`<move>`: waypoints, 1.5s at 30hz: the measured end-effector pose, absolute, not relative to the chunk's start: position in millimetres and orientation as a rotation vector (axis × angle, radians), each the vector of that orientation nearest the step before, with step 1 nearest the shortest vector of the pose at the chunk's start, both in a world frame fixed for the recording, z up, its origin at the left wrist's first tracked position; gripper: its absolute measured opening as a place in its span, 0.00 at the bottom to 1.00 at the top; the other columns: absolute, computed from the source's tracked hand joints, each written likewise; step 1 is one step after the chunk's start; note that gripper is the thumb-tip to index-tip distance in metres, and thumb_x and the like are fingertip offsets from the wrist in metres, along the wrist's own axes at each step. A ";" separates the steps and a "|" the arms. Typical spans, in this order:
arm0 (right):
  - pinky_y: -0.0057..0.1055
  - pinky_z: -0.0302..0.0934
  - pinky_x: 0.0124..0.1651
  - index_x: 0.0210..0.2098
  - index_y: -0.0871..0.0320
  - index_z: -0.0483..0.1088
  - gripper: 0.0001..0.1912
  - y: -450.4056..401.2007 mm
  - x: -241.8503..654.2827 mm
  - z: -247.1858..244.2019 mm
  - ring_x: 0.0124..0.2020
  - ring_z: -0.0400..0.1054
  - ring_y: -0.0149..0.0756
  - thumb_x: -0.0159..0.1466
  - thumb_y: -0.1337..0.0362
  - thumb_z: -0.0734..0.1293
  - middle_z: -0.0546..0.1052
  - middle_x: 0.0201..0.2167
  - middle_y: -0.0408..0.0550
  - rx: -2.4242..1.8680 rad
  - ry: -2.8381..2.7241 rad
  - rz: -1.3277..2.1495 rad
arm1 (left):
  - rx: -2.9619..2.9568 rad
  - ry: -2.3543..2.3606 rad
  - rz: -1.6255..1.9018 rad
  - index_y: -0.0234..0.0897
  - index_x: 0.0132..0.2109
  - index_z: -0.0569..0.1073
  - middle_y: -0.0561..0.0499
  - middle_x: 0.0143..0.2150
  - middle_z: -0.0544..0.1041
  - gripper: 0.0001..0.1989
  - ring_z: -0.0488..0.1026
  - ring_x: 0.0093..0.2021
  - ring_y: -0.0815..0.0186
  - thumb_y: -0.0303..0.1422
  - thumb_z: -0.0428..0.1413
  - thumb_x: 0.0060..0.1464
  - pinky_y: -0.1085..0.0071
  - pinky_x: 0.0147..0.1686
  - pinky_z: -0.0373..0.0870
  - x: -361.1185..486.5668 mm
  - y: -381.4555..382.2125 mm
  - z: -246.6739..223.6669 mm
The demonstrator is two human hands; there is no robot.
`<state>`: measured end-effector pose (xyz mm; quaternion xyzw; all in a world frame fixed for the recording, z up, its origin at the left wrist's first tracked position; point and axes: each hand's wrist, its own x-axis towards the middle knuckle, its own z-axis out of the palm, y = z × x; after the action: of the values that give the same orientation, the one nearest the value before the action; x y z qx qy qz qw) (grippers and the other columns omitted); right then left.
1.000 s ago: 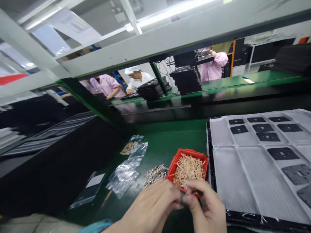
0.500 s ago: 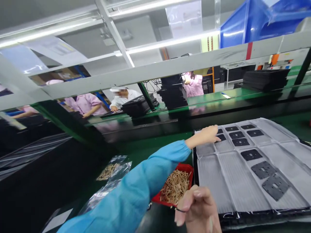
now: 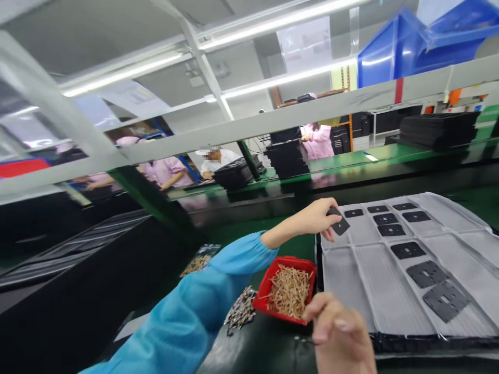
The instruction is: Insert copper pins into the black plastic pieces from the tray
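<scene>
My left hand, in a blue sleeve, pinches a black plate over the left back corner of the padded sheet. Several dark flat plates lie on that sheet, one of them near its middle. Low in the view, my right hand has its fingers curled together beside a red tray of thin tan pieces. Below its fingertips a small dark thing shows, blurred; whether the hand grips it is unclear.
Small dark-and-light parts lie left of the tray, with a plastic bag of tan pieces behind them. A white rail crosses above the bench. Beyond it people in pink and white work near stacked black trays.
My left hand has lifted the black plate off the sheet and drawn it left and nearer. My right hand has shifted slightly right. The camera view has turned a little left.
</scene>
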<state>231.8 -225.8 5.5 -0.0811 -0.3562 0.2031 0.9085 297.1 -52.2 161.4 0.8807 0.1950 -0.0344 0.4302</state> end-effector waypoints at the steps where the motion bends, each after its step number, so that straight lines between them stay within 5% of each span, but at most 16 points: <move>1: 0.43 0.77 0.48 0.53 0.37 0.84 0.19 -233.3 237.7 5.5 0.44 0.82 0.47 0.69 0.42 0.70 0.86 0.30 0.48 -0.178 -0.759 0.390 | 2.134 0.492 -0.060 0.35 0.60 0.76 0.47 0.48 0.82 0.16 0.82 0.38 0.64 0.40 0.61 0.75 0.65 0.37 0.84 271.4 -54.4 166.1; 6: 0.42 0.69 0.68 0.55 0.44 0.83 0.13 -262.9 233.1 18.7 0.59 0.79 0.42 0.74 0.57 0.71 0.88 0.44 0.49 -0.657 -0.741 0.239 | 1.919 0.484 0.023 0.37 0.53 0.68 0.56 0.30 0.77 0.11 0.78 0.21 0.68 0.40 0.57 0.74 0.75 0.21 0.74 160.7 -83.0 181.3; 10: 0.38 0.71 0.65 0.54 0.45 0.83 0.12 -262.7 203.9 37.0 0.62 0.78 0.41 0.74 0.54 0.72 0.83 0.61 0.50 -0.738 -0.436 0.502 | 1.847 0.471 0.038 0.39 0.50 0.67 0.55 0.28 0.77 0.14 0.81 0.23 0.65 0.45 0.57 0.72 0.75 0.21 0.73 112.8 -108.5 192.0; 19: 0.30 0.71 0.56 0.51 0.45 0.83 0.18 -255.1 186.1 66.4 0.49 0.80 0.35 0.66 0.47 0.79 0.87 0.47 0.43 -0.655 -0.421 0.681 | 1.890 0.472 0.001 0.37 0.52 0.72 0.53 0.35 0.79 0.08 0.78 0.25 0.71 0.30 0.49 0.75 0.79 0.26 0.75 77.7 -126.1 201.2; 24: 0.28 0.70 0.57 0.50 0.44 0.83 0.19 -254.0 180.2 71.1 0.51 0.80 0.34 0.63 0.46 0.81 0.87 0.47 0.41 -0.704 -0.373 0.675 | 1.908 0.493 0.003 0.40 0.53 0.72 0.56 0.29 0.77 0.08 0.80 0.29 0.67 0.32 0.48 0.76 0.77 0.29 0.76 72.5 -128.1 196.7; 45: 0.23 0.71 0.57 0.49 0.45 0.83 0.17 -229.1 185.4 66.7 0.49 0.81 0.32 0.66 0.45 0.79 0.87 0.47 0.40 -0.728 -0.372 0.772 | 1.870 0.497 -0.033 0.39 0.56 0.71 0.55 0.32 0.79 0.09 0.82 0.30 0.66 0.33 0.48 0.78 0.76 0.30 0.77 76.3 -93.6 174.9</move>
<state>185.4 -229.1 66.7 -0.3452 -0.1762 0.3661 0.8460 76.3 -93.6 174.9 0.7957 0.2114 -0.0142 0.5674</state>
